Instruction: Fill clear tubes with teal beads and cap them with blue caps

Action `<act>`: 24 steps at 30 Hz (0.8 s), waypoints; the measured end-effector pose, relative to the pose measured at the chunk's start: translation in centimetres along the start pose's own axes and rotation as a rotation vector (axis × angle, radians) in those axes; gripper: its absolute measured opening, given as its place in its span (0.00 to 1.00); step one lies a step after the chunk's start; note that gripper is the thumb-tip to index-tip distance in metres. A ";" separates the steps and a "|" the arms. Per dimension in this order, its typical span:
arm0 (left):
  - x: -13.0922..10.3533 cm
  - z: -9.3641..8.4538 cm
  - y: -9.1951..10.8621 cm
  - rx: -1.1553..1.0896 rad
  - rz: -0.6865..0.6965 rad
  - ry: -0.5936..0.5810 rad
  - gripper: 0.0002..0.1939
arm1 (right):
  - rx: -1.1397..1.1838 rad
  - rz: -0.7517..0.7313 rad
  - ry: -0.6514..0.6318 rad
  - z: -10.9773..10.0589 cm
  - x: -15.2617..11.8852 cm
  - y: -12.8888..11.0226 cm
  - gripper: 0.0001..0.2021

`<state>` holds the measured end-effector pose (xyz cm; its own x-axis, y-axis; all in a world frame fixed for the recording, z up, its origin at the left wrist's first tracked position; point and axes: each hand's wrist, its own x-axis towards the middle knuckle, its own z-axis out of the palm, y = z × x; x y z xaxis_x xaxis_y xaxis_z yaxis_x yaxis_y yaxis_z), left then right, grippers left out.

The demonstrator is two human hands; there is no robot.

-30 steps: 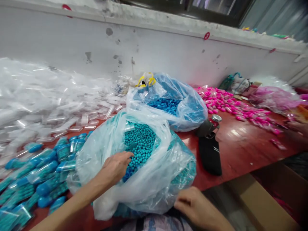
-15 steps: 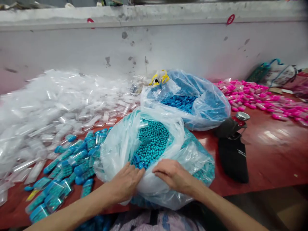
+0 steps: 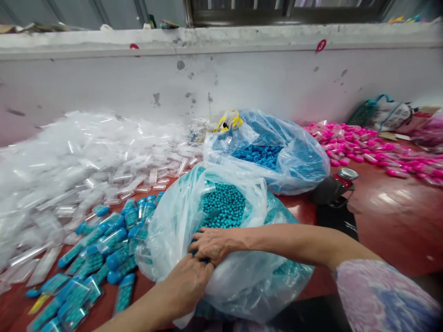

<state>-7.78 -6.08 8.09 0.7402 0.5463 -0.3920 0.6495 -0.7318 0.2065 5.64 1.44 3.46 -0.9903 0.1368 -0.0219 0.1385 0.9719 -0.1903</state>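
A clear plastic bag (image 3: pixel 176 216) full of small turquoise beads (image 3: pixel 223 207) stands on the table in front of me, its mouth open. My left hand (image 3: pixel 187 281) is closed on the near rim of this bag. Reaching over the rim, my right hand (image 3: pixel 216 244) has its fingers spread and bent down over a few blue caps (image 3: pixel 204 259) at the inner edge, mostly covered by the hand. The fingertips of both hands come close together there. Left of the bag lie several filled tubes (image 3: pixel 112 240) with blue caps and turquoise beads inside.
Empty clear tubes (image 3: pixel 86 152) form a large heap at the left. Behind stands another bag (image 3: pixel 304 161) with blue caps (image 3: pixel 261 157). Pink-capped pieces (image 3: pixel 374 147) lie at the right, near a silver-lidded jar (image 3: pixel 347 174) and a black item (image 3: pixel 334 219). A wall (image 3: pixel 138 83) closes the back.
My right hand has moved left from the near rim into the bag mouth, over the blue caps. My left hand stays at the rim. The view has tilted up slightly.
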 end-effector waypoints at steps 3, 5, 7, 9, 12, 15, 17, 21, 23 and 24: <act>0.1 0.5 -0.3 -0.007 -0.002 -0.005 0.15 | -0.075 -0.022 0.004 0.6 -0.3 -0.2 0.07; 0.1 0.8 -0.3 0.002 -0.007 -0.009 0.13 | -0.077 0.015 0.019 0.7 -1.2 0.1 0.09; 0.0 1.2 -0.3 0.018 -0.019 -0.019 0.12 | -0.081 0.072 0.010 0.3 -2.5 0.8 0.09; -0.1 1.8 -0.2 0.025 -0.025 0.000 0.12 | -0.109 0.145 0.002 -0.5 -4.1 1.8 0.08; -0.4 2.8 -0.1 0.037 -0.012 0.074 0.14 | -0.187 0.283 0.058 -1.7 -6.1 3.1 0.03; -0.7 3.5 -0.2 0.051 0.016 0.111 0.17 | -0.275 0.502 0.167 -2.1 -6.5 2.9 0.08; -0.6 3.7 -0.3 0.051 0.026 0.130 0.17 | -0.190 0.529 0.215 -1.7 -5.7 2.0 0.10; -0.2 3.6 -0.7 0.027 0.006 0.106 0.15 | 0.065 0.352 0.236 -0.2 -2.0 -0.4 0.10; -0.1 3.2 -0.8 0.006 0.012 0.093 0.16 | 0.092 0.320 0.177 0.4 -0.3 -1.2 0.07; -0.2 2.9 -0.8 -0.009 0.021 0.089 0.17 | 0.103 0.313 0.125 0.7 0.2 -1.4 0.06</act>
<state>-8.89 -6.81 5.38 0.7659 0.5655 -0.3059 0.6350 -0.7400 0.2219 5.24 -0.03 3.06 -0.8907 0.4539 0.0241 0.4281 0.8555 -0.2913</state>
